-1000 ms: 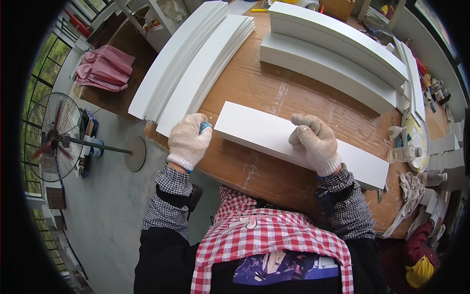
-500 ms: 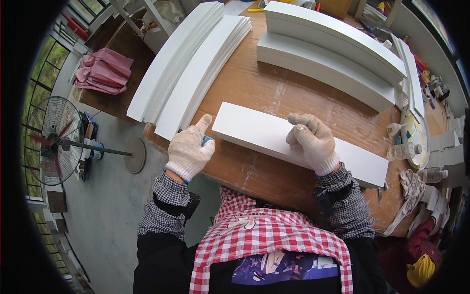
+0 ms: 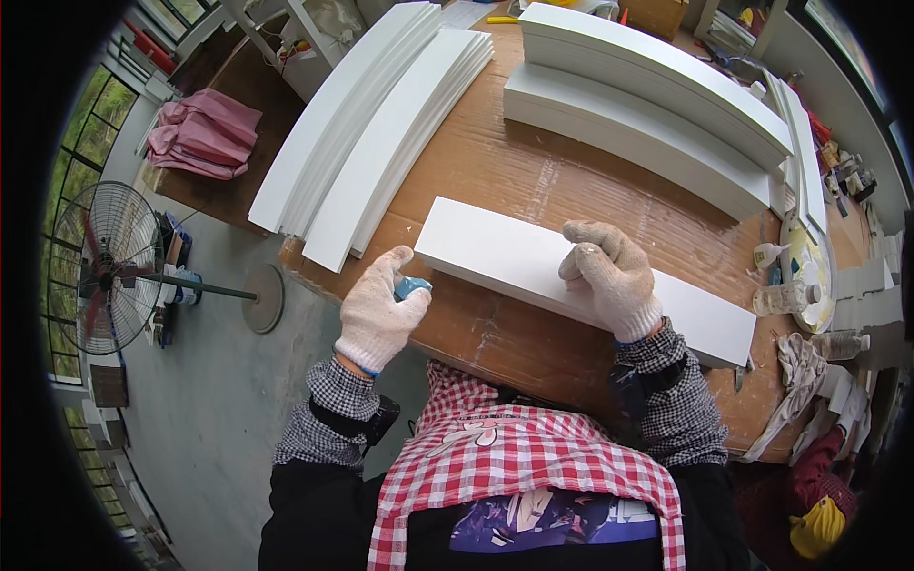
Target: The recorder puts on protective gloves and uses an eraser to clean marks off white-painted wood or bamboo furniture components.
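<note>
Left hand (image 3: 381, 316) lower, fingers (image 3: 391, 260) around blue piece (image 3: 410, 286); right hand (image 3: 617, 285) curled, grip unclear; bottle (image 3: 783, 299), contents unclear.

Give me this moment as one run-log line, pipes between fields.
left hand: holds small blue item | right hand: fingers curled over long white piece, contact unclear | around: white board stacks, brown tabletop

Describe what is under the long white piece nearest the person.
Brown cardboard shows along both long sides of the white piece, seemingly running beneath it; the part directly underneath is covered.
</note>
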Demonstrator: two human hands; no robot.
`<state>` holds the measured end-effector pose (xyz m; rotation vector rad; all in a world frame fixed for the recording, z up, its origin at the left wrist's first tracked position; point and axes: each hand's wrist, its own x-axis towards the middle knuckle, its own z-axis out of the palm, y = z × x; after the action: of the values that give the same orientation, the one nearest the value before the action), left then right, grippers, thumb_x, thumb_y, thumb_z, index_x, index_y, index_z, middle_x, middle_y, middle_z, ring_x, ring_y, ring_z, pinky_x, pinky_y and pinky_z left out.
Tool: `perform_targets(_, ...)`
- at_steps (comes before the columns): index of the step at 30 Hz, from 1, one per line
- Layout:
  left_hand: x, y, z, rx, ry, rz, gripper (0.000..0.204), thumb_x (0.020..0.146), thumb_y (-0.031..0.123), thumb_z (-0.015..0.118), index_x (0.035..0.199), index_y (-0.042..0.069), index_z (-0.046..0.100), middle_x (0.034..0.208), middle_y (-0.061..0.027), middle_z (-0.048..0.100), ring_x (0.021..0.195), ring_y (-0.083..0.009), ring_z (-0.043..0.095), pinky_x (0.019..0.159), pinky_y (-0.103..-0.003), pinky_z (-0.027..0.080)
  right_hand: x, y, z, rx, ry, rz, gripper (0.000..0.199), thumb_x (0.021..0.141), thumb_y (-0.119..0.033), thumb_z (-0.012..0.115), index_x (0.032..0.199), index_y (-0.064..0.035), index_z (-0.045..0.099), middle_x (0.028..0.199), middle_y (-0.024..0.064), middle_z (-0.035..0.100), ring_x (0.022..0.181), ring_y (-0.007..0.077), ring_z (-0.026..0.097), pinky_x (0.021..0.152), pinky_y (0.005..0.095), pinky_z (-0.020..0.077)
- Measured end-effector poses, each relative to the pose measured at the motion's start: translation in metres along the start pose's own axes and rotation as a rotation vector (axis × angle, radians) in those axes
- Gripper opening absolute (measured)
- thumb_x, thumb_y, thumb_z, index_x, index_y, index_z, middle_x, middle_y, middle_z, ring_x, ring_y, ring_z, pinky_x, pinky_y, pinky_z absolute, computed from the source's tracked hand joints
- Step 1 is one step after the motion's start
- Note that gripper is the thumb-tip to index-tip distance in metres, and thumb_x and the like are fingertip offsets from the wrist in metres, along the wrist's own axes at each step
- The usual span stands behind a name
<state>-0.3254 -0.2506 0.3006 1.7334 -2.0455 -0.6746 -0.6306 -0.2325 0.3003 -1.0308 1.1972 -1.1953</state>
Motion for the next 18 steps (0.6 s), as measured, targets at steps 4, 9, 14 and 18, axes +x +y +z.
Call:
perform_targets(4, 0.005, -0.018, 0.007, -0.353, 0.181, -0.192, 0.051, 0.081, 0.012, 0.075, 0.126, -0.002, 0.054, 0.096, -0.0078, 0.061, 0.087, -0.0145, 0.060, 0.082, -0.029, 0.053, 0.001, 0.001, 0.000, 0.008, -0.015, -0.026, 0.032, 0.097, -0.013, 0.056, 0.122, 0.0072, 0.059, 0.085, 0.0089, 0.069, 0.074, 0.0099, 0.062, 0.068, 0.0242, 0.0541)
perform_targets(9, -0.001, 0.001, 0.006, -0.916, 0.192, -0.061, 0.034, 0.089, 0.008, 0.071, 0.118, -0.001, 0.057, 0.104, -0.0075, 0.062, 0.095, -0.0142, 0.062, 0.089, -0.029, 0.053, -0.001, 0.004, -0.003, 0.017, 0.008, -0.030, 0.032, 0.098, -0.013, 0.056, 0.122, 0.0076, 0.059, 0.084, 0.0089, 0.069, 0.073, 0.0097, 0.062, 0.067, 0.0239, 0.0540)
perform_targets(14, -0.006, 0.042, 0.019, -1.256, -0.286, 0.158, 0.046, 0.082, 0.008, 0.079, 0.124, 0.001, 0.061, 0.131, -0.0115, 0.058, 0.117, -0.0194, 0.057, 0.100, -0.035, 0.048, -0.012, -0.013, 0.003, 0.074, -0.061, 0.100, 0.033, 0.098, -0.014, 0.057, 0.123, 0.0071, 0.058, 0.085, 0.0103, 0.069, 0.073, 0.0129, 0.064, 0.068, 0.0257, 0.0556)
perform_targets(18, -0.002, 0.085, 0.041, -1.278, -0.533, 0.280, 0.060, 0.079, 0.010, 0.082, 0.133, 0.002, 0.056, 0.144, -0.0122, 0.045, 0.138, -0.0221, 0.039, 0.117, -0.039, 0.030, -0.033, -0.022, 0.001, 0.200, -0.311, 0.168, 0.047, 0.096, -0.029, 0.066, 0.127, 0.0051, 0.056, 0.094, 0.0111, 0.068, 0.081, 0.0142, 0.067, 0.070, 0.0262, 0.0573)
